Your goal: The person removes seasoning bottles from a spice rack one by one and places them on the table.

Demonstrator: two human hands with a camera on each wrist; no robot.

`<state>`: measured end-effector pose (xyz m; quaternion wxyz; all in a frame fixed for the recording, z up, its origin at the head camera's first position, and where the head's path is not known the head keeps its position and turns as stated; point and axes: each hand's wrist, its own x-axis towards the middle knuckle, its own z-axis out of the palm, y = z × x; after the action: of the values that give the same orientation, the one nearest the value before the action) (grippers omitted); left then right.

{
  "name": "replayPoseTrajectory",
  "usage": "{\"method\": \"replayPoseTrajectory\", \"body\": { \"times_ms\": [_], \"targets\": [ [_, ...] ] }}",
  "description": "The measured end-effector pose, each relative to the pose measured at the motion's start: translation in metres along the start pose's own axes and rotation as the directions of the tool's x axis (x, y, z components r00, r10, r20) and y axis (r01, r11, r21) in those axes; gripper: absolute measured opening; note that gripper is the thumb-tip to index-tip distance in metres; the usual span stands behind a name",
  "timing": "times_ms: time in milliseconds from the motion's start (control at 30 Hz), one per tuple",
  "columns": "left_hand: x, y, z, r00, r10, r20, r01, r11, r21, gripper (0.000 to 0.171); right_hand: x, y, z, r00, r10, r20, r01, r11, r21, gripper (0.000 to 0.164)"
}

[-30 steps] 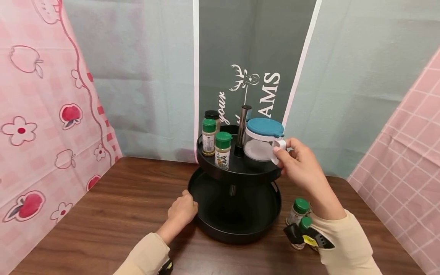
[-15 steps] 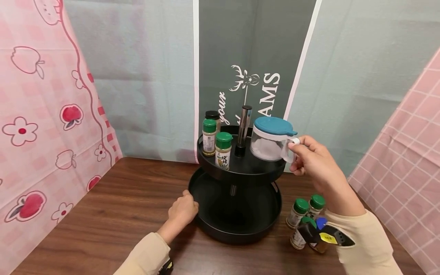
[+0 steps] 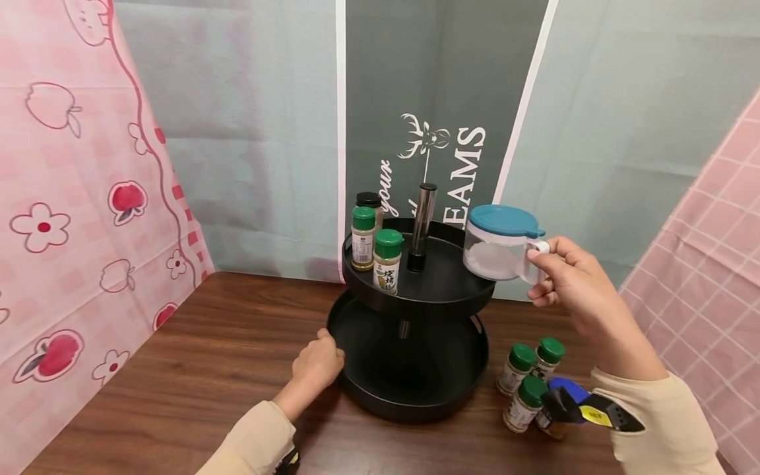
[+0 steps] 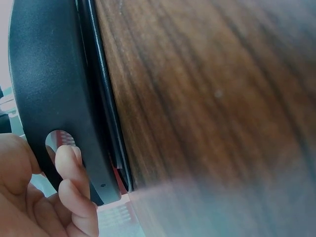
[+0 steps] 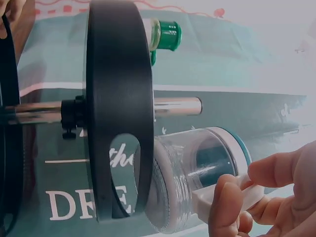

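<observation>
The blue-lidded jar (image 3: pixel 497 249) has moved right to the edge of the upper tray (image 3: pixel 415 309), its handle pinched in the closed grip of the right hand (image 3: pixel 570 277). Nearest, green-capped shakers (image 3: pixel 521 413) on the bench (image 3: pixel 237 343) could topple if that arm drops; farther, the left hand (image 3: pixel 317 361) curls its grip round the lower tray (image 3: pixel 410 409), and the jar's base might catch the upper rim.

Before me I see a brown wood-grain table (image 3: pixel 196 369). To my left hangs a pink cloth (image 3: pixel 89 158) printed with red apples (image 3: pixel 127 202) and flowers (image 3: pixel 40 227). Facing me: a grey-green cloth (image 3: pixel 249 165), its darker panel (image 3: pixel 445 66) edged by white stripes (image 3: pixel 341 132), bearing a white deer head (image 3: pixel 436 137) and lettering (image 3: pixel 466 175). To my right: a pink cloth with white grid lines (image 3: pixel 706 264).
</observation>
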<state>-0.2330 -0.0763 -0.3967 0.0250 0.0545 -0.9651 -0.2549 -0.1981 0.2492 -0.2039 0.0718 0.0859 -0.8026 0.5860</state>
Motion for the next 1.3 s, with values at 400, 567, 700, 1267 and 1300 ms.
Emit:
{"method": "replayPoseTrajectory", "body": {
  "times_ms": [400, 567, 700, 1267, 1300],
  "targets": [
    [0.0, 0.0, 0.001, 1.0, -0.002, 0.0, 0.002, 1.0, -0.002, 0.038, -0.009, 0.012, -0.025, 1.0, -0.026, 0.007, 0.025, 0.986, 0.164, 0.006],
    [-0.001, 0.0, 0.001, 1.0, -0.008, -0.004, 0.008, 1.0, -0.001, 0.036, -0.015, 0.023, -0.035, 0.998, -0.066, 0.006, 0.064, 0.982, 0.18, 0.006],
    [-0.001, 0.001, 0.0, 1.0, -0.008, -0.004, 0.008, 1.0, 0.0, 0.035, -0.018, 0.031, -0.042, 0.997, -0.075, -0.001, 0.074, 0.984, 0.162, 0.006],
    [0.0, 0.0, 0.001, 1.0, 0.002, -0.002, -0.002, 1.0, -0.002, 0.032, -0.026, 0.054, -0.074, 0.999, -0.028, -0.018, 0.032, 0.961, 0.274, 0.017],
    [0.0, 0.0, 0.001, 1.0, 0.002, -0.001, -0.002, 1.0, -0.003, 0.032, -0.026, 0.056, -0.075, 1.0, -0.022, -0.023, 0.027, 0.959, 0.282, 0.018]
  ]
}}
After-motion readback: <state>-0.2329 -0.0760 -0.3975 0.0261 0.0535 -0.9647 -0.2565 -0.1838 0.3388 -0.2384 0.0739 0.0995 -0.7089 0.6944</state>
